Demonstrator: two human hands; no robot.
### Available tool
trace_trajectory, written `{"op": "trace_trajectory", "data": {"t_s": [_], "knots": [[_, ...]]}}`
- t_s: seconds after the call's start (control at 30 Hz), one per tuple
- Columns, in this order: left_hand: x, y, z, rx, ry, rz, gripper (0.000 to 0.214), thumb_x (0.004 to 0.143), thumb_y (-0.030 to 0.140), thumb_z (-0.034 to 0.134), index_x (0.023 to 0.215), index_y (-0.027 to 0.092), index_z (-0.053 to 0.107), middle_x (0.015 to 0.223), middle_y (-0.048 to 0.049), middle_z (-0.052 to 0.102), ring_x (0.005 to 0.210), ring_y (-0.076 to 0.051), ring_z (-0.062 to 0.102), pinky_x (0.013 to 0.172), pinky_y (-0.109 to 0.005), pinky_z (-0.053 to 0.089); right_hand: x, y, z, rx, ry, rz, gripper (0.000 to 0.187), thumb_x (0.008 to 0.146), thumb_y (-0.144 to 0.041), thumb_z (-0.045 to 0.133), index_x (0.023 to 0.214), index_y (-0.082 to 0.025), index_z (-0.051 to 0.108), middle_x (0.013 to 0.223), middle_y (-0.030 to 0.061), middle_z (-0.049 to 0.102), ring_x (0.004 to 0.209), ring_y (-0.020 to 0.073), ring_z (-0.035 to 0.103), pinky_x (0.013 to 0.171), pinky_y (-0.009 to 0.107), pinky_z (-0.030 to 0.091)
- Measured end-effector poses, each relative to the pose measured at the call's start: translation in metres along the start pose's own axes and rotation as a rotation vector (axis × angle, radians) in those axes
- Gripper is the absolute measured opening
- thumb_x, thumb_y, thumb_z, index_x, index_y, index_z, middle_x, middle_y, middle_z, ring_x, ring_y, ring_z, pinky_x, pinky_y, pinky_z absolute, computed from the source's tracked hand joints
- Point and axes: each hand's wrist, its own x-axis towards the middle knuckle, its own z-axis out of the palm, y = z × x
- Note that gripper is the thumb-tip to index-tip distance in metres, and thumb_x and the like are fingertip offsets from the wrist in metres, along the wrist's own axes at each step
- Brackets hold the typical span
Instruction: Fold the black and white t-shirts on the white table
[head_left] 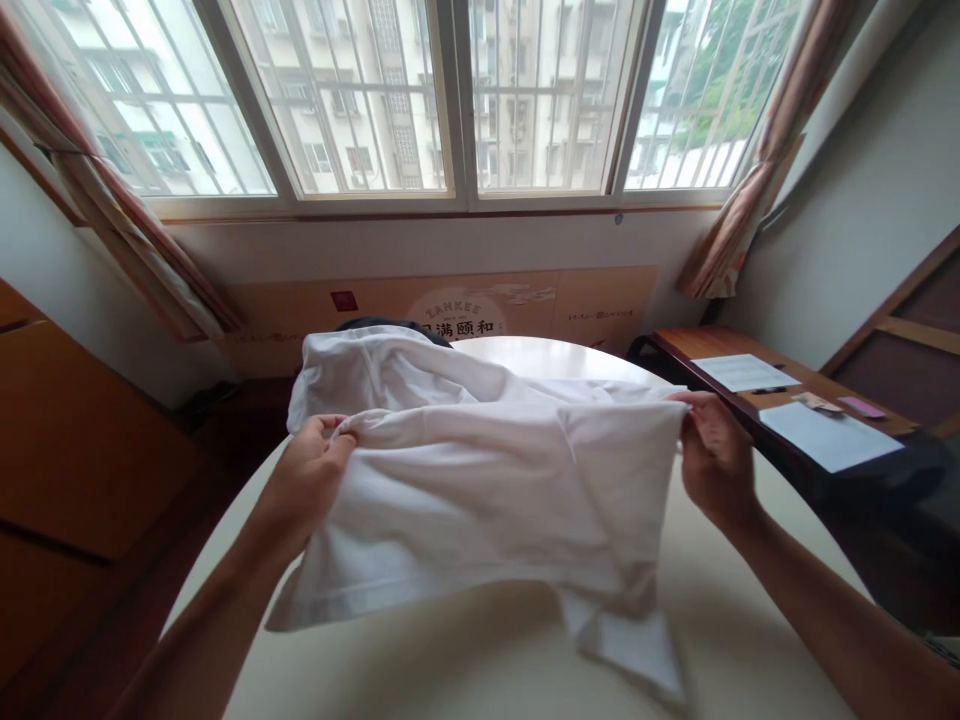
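Note:
A white cotton T-shirt (465, 490) hangs in the air between my hands, rumpled at the top and partly doubled over. My left hand (311, 480) pinches a fold of its upper edge. My right hand (716, 460) grips the opposite corner at the far right of the cloth. A loose flap of the shirt droops low near the bottom of the view, over a round cream table (480, 660). Behind the shirt, a dark piece of cloth (390, 325) shows at the far edge of the table, mostly hidden.
A wooden desk (750, 345) at the right holds sheets of paper (829, 435), a pen and a pink note. A wooden cabinet (82, 440) stands at the left. A printed panel (600, 305) leans under the curtained window (465, 100).

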Motion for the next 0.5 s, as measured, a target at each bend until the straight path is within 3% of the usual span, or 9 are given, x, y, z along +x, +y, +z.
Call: {"op": "trace_trajectory", "data": {"t_s": [0.07, 0.13, 0.23, 0.27, 0.33, 0.43, 0.5], "knots": [[0.006, -0.013, -0.007, 0.299, -0.062, 0.07, 0.033, 0.079, 0.052, 0.056, 0.095, 0.023, 0.059, 0.076, -0.0049, 0.067, 0.07, -0.029, 0.065, 0.063, -0.035, 0.047, 0.005, 0.006, -0.006, -0.027, 0.081, 0.096, 0.018, 0.097, -0.036, 0.052, 0.098, -0.026, 0.067, 0.096, 0.0086, 0.072, 0.098, 0.0315, 0.068, 0.089, 0.045, 0.054], [0.003, -0.021, -0.007, 0.543, -0.146, 0.173, 0.029, 0.083, 0.047, 0.053, 0.093, 0.022, 0.062, 0.091, -0.0123, 0.072, 0.089, -0.035, 0.069, 0.079, -0.044, 0.051, 0.007, 0.009, -0.008, -0.055, 0.064, 0.116, 0.022, 0.094, -0.032, 0.051, 0.101, -0.024, 0.07, 0.101, 0.0102, 0.073, 0.101, 0.0323, 0.068, 0.093, 0.048, 0.053], [-0.022, -0.016, 0.004, 0.672, -0.18, 0.461, 0.038, 0.086, 0.043, 0.055, 0.112, 0.018, 0.067, 0.12, -0.0193, 0.069, 0.116, -0.042, 0.064, 0.101, -0.052, 0.047, 0.005, 0.003, -0.004, -0.104, -0.021, -0.059, 0.027, 0.097, -0.035, 0.054, 0.114, -0.022, 0.071, 0.12, 0.0133, 0.07, 0.117, 0.0338, 0.064, 0.106, 0.053, 0.048], [-0.034, -0.01, 0.009, 0.661, -0.235, 0.56, 0.04, 0.087, 0.042, 0.057, 0.119, 0.019, 0.067, 0.128, -0.0185, 0.067, 0.123, -0.041, 0.061, 0.107, -0.052, 0.046, 0.003, -0.002, -0.002, -0.119, -0.075, -0.133, 0.027, 0.099, -0.037, 0.055, 0.116, -0.023, 0.071, 0.125, 0.0136, 0.069, 0.122, 0.0339, 0.063, 0.109, 0.053, 0.046], [-0.06, 0.006, 0.019, 0.604, -0.491, 0.681, 0.042, 0.088, 0.037, 0.062, 0.127, 0.024, 0.066, 0.134, -0.0132, 0.065, 0.127, -0.036, 0.06, 0.11, -0.046, 0.045, -0.002, -0.011, 0.002, -0.134, -0.248, -0.229, 0.025, 0.1, -0.038, 0.059, 0.116, -0.025, 0.073, 0.126, 0.0124, 0.071, 0.124, 0.0336, 0.063, 0.112, 0.052, 0.044], [-0.092, 0.028, 0.033, 0.625, -0.862, 0.658, 0.042, 0.075, 0.034, 0.076, 0.116, 0.024, 0.069, 0.126, -0.01, 0.068, 0.119, -0.033, 0.064, 0.102, -0.04, 0.051, -0.01, -0.018, 0.009, -0.142, -0.56, -0.219, 0.022, 0.101, -0.04, 0.061, 0.108, -0.026, 0.076, 0.106, 0.0085, 0.078, 0.105, 0.0316, 0.071, 0.102, 0.05, 0.049], [-0.107, 0.035, 0.038, 0.698, -0.932, 0.606, 0.037, 0.069, 0.03, 0.077, 0.104, 0.024, 0.069, 0.117, -0.0104, 0.071, 0.109, -0.034, 0.067, 0.094, -0.041, 0.054, -0.014, -0.017, 0.012, -0.165, -0.675, -0.147, 0.026, 0.102, -0.042, 0.059, 0.1, -0.025, 0.077, 0.086, 0.0061, 0.076, 0.082, 0.0278, 0.07, 0.086, 0.046, 0.053]]}}
